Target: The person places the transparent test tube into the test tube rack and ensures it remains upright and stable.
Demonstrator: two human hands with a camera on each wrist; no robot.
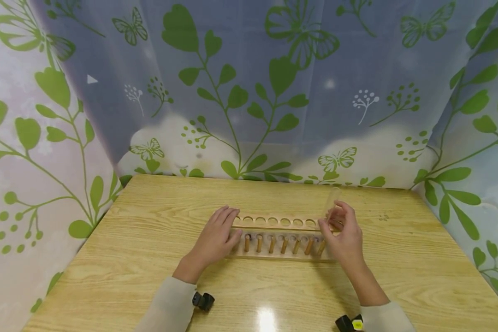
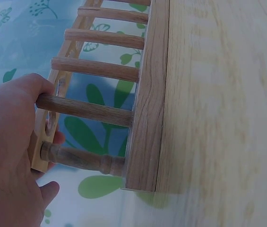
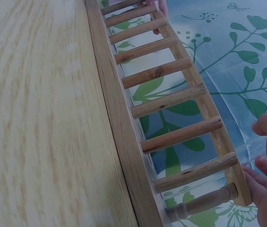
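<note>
A wooden test tube rack (image 1: pixel 274 255) stands on the table, with a row of round holes in its top rail and upright pegs between rail and base. My left hand (image 1: pixel 216 236) grips the rail's left end; in the left wrist view, fingers show on both sides of the rail (image 2: pixel 39 158). At the opposite end, my right hand (image 1: pixel 347 237) holds a clear test tube (image 1: pixel 333 198) upright, its upper part rising above the fingers. Part of the tube shows faintly beside the end post (image 3: pixel 209 197) in the right wrist view.
The light wood table (image 1: pixel 149 276) runs back to a leaf-and-butterfly patterned curtain (image 1: pixel 249 115), with similar cloth on both sides. Black wrist cameras sit by the left cuff (image 1: pixel 166 304) and the right cuff (image 1: pixel 388 318).
</note>
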